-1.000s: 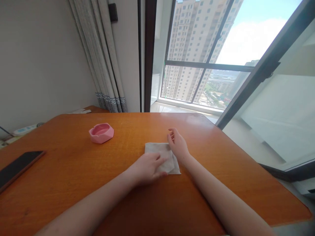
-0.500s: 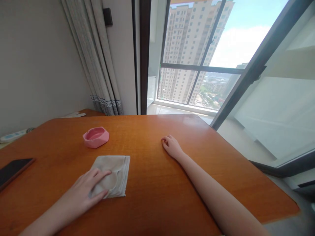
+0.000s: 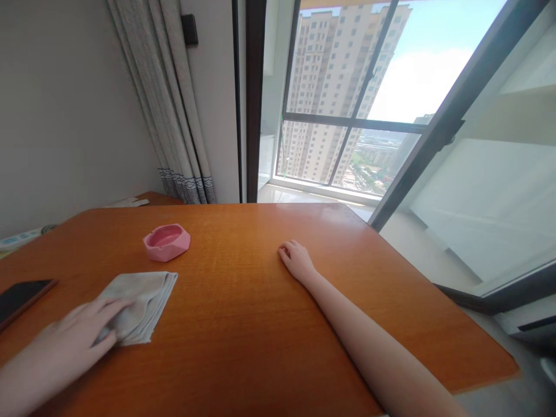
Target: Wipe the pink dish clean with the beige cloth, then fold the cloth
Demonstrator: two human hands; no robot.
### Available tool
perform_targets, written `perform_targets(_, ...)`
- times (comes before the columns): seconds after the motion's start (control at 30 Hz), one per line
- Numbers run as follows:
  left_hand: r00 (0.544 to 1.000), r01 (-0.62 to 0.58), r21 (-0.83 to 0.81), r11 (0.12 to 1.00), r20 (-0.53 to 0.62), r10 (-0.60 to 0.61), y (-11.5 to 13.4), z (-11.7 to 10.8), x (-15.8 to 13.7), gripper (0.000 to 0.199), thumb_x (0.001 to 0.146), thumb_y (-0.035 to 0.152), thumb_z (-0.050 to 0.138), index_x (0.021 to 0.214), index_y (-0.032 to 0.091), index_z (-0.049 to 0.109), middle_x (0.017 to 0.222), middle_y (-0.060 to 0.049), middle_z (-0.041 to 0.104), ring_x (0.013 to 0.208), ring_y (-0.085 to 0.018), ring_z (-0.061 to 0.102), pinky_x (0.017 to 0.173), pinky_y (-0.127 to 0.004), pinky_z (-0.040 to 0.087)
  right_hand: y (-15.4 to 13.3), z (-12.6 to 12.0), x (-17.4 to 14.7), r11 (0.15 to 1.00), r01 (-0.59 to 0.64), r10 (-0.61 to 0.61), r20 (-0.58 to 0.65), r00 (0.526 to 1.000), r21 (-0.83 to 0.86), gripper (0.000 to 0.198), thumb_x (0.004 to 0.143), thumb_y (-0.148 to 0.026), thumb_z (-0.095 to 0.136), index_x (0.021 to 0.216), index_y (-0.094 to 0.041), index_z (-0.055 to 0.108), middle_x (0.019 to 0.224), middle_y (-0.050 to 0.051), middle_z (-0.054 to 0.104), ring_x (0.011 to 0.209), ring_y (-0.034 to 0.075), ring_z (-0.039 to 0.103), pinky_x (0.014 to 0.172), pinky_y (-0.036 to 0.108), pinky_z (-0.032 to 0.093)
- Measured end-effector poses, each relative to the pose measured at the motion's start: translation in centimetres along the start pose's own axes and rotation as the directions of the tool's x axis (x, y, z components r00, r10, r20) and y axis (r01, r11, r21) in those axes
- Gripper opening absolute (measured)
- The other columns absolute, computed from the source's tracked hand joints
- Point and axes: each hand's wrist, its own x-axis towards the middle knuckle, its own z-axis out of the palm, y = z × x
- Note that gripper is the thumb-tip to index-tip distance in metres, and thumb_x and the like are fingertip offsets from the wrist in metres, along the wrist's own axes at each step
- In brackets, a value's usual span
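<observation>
2 bare hands rest on a wide orange-brown table (image 3: 269, 324) that fills the lower half of the view, with a tall window (image 3: 347, 116) beyond its far edge and a grey curtain (image 3: 174, 116) hanging at the far left corner. Next in size is the folded grey cloth (image 3: 143, 298), lying flat on the left part of the table, just in front of the ashtray and to the right of the phone. The left hand (image 3: 69, 341) lies palm down on the cloth's near left part, its fingers (image 3: 115, 307) stretched out flat and slightly spread, pressing on the fabric without curling round it; the hand is a little blurred. The right hand (image 3: 297, 260) sits near the middle of the table, well apart from the cloth, palm down with its fingers loosely curled against the wood and nothing in its grasp. A dark phone (image 3: 21, 295) lies at the left edge, partly cut off. A small pink ashtray (image 3: 167, 241) stands just behind the cloth, apart from it.
</observation>
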Motion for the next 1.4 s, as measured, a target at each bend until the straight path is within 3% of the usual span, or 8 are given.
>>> perform_targets(0.1,0.991,-0.123,-0.067,0.990,-0.055,0.119,7.4,-1.6,1.0,0.037,0.076,0.039,0.046,0.105,0.023,0.063,0.115,-0.008,0.064,0.108,-0.032,0.057,0.097,-0.049,0.041,-0.3,0.2,0.0,1.000,0.000,0.000,-0.003,1.000,-0.004,0.020,0.091,-0.029,0.045,0.089,-0.019,0.063,0.086,0.004,0.061,0.086,0.016,0.055,0.079,0.027,0.037)
perform_targets(0.23,0.936,-0.234,-0.377,0.896,0.161,0.312,17.3,0.1,3.4,0.029,0.084,0.029,0.038,0.101,0.021,0.060,0.098,-0.005,0.066,0.085,-0.019,0.062,0.077,-0.030,0.049,-0.3,0.2,-0.1,1.000,0.008,-0.008,0.011,1.000,0.000,0.020,0.091,-0.028,0.045,0.090,-0.019,0.062,0.087,0.004,0.061,0.086,0.016,0.055,0.079,0.027,0.037)
perform_targets(0.33,0.900,-0.358,-0.417,0.836,0.085,0.428,21.4,3.4,6.6,0.024,0.083,0.022,0.041,0.096,0.019,0.060,0.093,-0.006,0.064,0.084,-0.017,0.060,0.078,-0.028,0.046,-0.2,0.1,-0.2,1.000,0.021,-0.021,0.024,0.999,-0.019,0.020,0.090,-0.028,0.045,0.092,-0.019,0.062,0.089,0.004,0.061,0.087,0.016,0.056,0.080,0.027,0.037)
perform_targets(0.4,0.909,-0.365,-0.390,0.845,0.047,0.414,22.8,5.4,9.0,0.023,0.083,0.020,0.041,0.095,0.019,0.060,0.092,-0.006,0.064,0.083,-0.017,0.059,0.077,-0.027,0.044,-0.5,0.2,-0.3,0.998,0.043,-0.042,0.025,0.999,-0.053,0.020,0.091,-0.027,0.044,0.093,-0.019,0.062,0.091,0.005,0.062,0.088,0.016,0.056,0.080,0.027,0.037)
perform_targets(0.53,0.958,-0.276,-0.304,0.912,-0.008,0.287,24.2,7.7,12.6,0.018,0.082,0.019,0.041,0.091,0.019,0.057,0.087,-0.006,0.064,0.079,-0.019,0.059,0.071,-0.029,0.042,-2.4,0.9,-0.5,0.981,0.069,-0.066,0.020,0.998,-0.179,0.020,0.091,-0.021,0.040,0.092,-0.019,0.060,0.092,0.007,0.064,0.085,0.017,0.059,0.077,0.027,0.037)
perform_targets(0.73,0.943,-0.314,-0.344,0.885,-0.008,0.331,23.7,8.0,13.3,0.011,0.081,0.023,0.044,0.079,0.019,0.054,0.080,-0.004,0.062,0.072,-0.018,0.057,0.064,-0.027,0.039,-5.9,2.8,0.5,0.977,0.063,-0.053,0.056,0.997,-0.206,0.016,0.088,-0.018,0.041,0.098,-0.019,0.054,0.091,0.007,0.066,0.082,0.018,0.061,0.070,0.027,0.038)
perform_targets(0.97,0.925,-0.358,-0.368,0.858,-0.015,0.380,23.3,8.0,13.0,0.011,0.080,0.024,0.045,0.069,0.020,0.046,0.072,-0.001,0.058,0.066,-0.017,0.052,0.059,-0.027,0.034,-4.8,2.6,0.9,0.969,0.207,-0.192,0.118,0.974,-0.136,0.013,0.086,-0.017,0.043,0.088,-0.019,0.056,0.091,0.005,0.066,0.082,0.016,0.059,0.072,0.024,0.038)
perform_targets(1.4,0.909,-0.402,-0.368,0.839,-0.053,0.413,23.1,7.5,12.7,0.014,0.083,0.022,0.041,0.079,0.020,0.055,0.082,-0.004,0.063,0.075,-0.018,0.057,0.067,-0.030,0.042,-4.3,2.1,0.8,0.969,0.241,-0.232,0.136,0.963,-0.060,0.016,0.087,-0.018,0.044,0.091,-0.018,0.059,0.090,0.005,0.067,0.082,0.016,0.060,0.073,0.025,0.039)
